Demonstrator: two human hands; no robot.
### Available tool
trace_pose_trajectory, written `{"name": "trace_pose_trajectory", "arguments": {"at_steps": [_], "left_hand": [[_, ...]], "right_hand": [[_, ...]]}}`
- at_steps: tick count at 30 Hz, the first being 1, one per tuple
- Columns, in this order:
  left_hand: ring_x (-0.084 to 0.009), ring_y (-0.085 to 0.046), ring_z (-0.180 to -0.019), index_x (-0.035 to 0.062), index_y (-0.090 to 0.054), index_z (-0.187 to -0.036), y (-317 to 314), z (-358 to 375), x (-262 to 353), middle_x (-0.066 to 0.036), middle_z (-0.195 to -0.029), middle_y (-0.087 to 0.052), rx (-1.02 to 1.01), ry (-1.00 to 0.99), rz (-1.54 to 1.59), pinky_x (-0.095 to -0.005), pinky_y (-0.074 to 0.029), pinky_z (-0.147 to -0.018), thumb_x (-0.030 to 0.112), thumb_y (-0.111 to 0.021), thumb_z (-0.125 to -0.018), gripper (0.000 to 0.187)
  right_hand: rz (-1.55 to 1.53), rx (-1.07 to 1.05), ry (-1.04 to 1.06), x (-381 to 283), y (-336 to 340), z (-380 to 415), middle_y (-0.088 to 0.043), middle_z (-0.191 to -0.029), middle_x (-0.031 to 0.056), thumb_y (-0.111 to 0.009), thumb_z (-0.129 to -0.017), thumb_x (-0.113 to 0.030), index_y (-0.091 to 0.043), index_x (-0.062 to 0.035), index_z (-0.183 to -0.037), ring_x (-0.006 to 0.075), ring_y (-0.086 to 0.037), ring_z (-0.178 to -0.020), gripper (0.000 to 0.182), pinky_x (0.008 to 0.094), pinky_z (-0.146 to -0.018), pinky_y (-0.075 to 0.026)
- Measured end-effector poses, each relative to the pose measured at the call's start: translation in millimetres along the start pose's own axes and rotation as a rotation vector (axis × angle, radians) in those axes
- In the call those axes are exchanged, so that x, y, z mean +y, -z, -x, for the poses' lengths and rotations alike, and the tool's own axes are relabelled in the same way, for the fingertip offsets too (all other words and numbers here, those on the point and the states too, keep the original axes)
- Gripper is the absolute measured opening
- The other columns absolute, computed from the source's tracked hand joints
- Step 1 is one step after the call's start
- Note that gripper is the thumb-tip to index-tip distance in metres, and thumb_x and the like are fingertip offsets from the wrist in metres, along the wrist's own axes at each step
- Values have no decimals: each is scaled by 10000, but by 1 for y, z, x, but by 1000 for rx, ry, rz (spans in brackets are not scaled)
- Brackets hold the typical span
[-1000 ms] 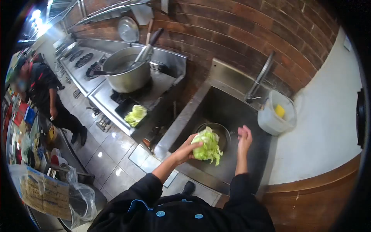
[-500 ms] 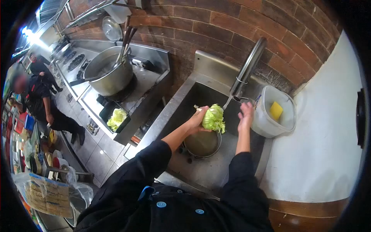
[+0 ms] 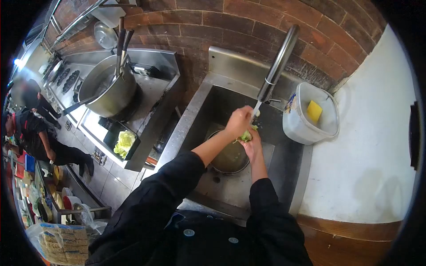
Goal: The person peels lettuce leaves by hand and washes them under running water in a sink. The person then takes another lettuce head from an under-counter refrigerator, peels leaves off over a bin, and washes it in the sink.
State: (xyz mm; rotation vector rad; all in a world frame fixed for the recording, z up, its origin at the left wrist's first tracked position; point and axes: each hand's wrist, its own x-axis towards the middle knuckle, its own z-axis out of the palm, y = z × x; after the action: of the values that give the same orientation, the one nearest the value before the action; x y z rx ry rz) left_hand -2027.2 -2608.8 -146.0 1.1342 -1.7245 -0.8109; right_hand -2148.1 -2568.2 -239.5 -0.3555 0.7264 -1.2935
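Both my hands hold a pale green head of lettuce [image 3: 246, 135] under the tap [image 3: 277, 66] over the steel sink [image 3: 199, 111]. My left hand [image 3: 238, 122] covers the top of the lettuce, so only a small green part shows. My right hand [image 3: 253, 146] cups it from below. A thin stream of water runs from the tap onto the lettuce. Under my hands a round metal bowl [image 3: 228, 159] sits on the sink floor.
A white tub [image 3: 306, 128] with a yellow sponge [image 3: 314, 111] stands right of the sink on the white counter. Left are a large steel pot [image 3: 106, 91] with utensils on the stove and a black tray of lettuce [image 3: 123, 142]. Two people [image 3: 35, 133] stand far left.
My left hand carried the lettuce from above the bowl up to the tap. My right hand, free before, has closed on the lettuce from below. The view has shifted left and closer.
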Motion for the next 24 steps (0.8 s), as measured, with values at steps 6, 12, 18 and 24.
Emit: {"name": "trace_pose_trajectory", "arguments": {"at_steps": [6, 12, 18, 24], "left_hand": [[-372, -620, -902, 27, -513, -1179, 55, 32, -46, -255, -1000, -605, -426, 164, -585, -410, -499, -696, 126, -648, -741, 469], [-331, -526, -1117, 7, -295, -1388, 70, 41, -20, -199, -1211, -531, -664, 412, 171, -422, -436, -922, 215, -690, -717, 806], [-236, -581, -986, 20, -219, -1432, 50, 34, -33, -184, -1259, -516, -544, 877, 523, -334, -498, -797, 237, -699, -768, 848], [-158, -604, -887, 17, -486, -1296, 30, 31, -6, -141, -1044, -630, -342, 207, 286, -276, -516, -672, 245, -762, -746, 656]], "right_hand": [[209, 42, 116, -11, -27, 18, -550, -1101, 87, -668, -813, -187, -480, -79, -1169, 256, -565, -997, 417, 408, -831, -483], [1159, 97, 941, -18, -60, 32, -526, -1094, 120, -812, -632, -122, -519, -54, -1082, 257, -489, -1110, 541, 370, -946, -393], [1245, 140, 997, -29, -52, 43, -478, -1180, 167, -784, -589, -91, -523, -62, -1036, 325, -469, -1121, 519, 408, -962, -374], [1327, 169, 969, -44, -59, 58, -533, -1158, 171, -771, -594, -69, -553, -53, -1020, 337, -517, -1094, 479, 407, -923, -422]]}}
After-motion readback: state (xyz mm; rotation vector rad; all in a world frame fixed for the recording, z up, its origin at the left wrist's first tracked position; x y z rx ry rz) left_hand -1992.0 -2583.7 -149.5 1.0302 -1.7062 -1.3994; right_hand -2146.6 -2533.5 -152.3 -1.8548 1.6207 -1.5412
